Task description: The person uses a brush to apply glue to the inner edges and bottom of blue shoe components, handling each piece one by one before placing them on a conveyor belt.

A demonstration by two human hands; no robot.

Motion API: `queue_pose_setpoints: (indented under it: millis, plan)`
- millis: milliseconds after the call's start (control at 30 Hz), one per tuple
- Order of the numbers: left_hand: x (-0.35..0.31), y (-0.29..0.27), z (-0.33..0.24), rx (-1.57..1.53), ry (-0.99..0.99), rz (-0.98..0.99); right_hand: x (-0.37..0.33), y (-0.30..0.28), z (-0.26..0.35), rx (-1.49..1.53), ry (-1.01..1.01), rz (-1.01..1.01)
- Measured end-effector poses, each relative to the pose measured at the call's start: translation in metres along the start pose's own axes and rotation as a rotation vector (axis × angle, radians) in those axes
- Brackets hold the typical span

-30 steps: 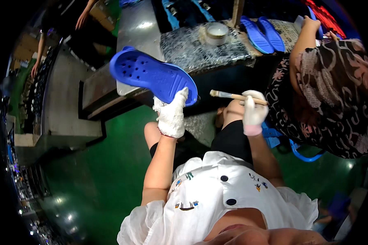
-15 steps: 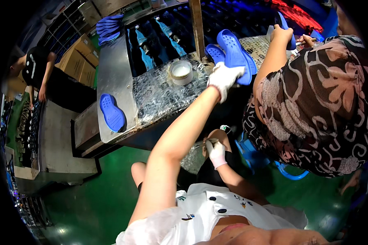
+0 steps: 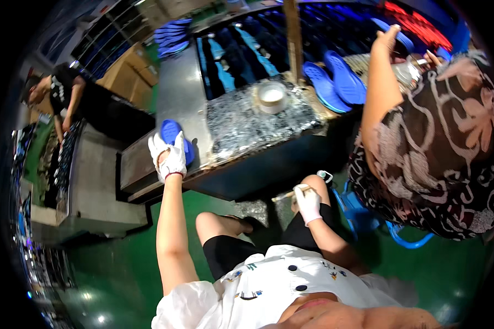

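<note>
Desk: grey sheet-metal desk (image 3: 184, 104) before me, its near middle covered in glossy, scuffed wrapping (image 3: 236, 131).
Left end: royal-blue shoe sole (image 3: 170, 129), partly hidden by my white-gloved left hand (image 3: 170, 156).
Far left corner: stack of curved blue pieces (image 3: 172, 38).
Wrapped middle: round white tub (image 3: 272, 98), upright.
Right part: two blue clog-shaped soles (image 3: 346, 79), close together.
Floor: green floor (image 3: 115, 268), blue plastic stool (image 3: 357, 211) on it.

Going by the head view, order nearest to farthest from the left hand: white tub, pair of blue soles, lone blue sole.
1. Lone blue sole, at the left hand
2. White tub, to the right
3. Pair of blue soles, farther right
</note>
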State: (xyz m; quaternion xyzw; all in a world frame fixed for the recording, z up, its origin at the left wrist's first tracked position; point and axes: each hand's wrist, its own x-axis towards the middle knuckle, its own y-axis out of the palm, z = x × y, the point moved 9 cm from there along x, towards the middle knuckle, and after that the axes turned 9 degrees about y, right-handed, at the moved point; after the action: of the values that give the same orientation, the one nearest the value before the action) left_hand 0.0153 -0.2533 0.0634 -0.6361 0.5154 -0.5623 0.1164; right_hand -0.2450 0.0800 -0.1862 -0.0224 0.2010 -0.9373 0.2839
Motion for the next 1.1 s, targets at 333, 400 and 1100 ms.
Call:
queue_pose_setpoints:
  millis: [333,400,1100]
  plan:
    - [-0.027,0.029,0.112,-0.265,-0.286,0.483,0.001,0.009,-0.036,-0.004,-0.138,-0.005]
    - [-0.047,0.018,0.145,-0.299,-0.459,0.478,-0.018,0.010,0.001,-0.055,-0.080,0.088]
    - [-0.166,-0.121,-0.022,-0.947,-0.265,-0.354,-0.133,-0.045,0.290,0.262,-0.929,0.110]
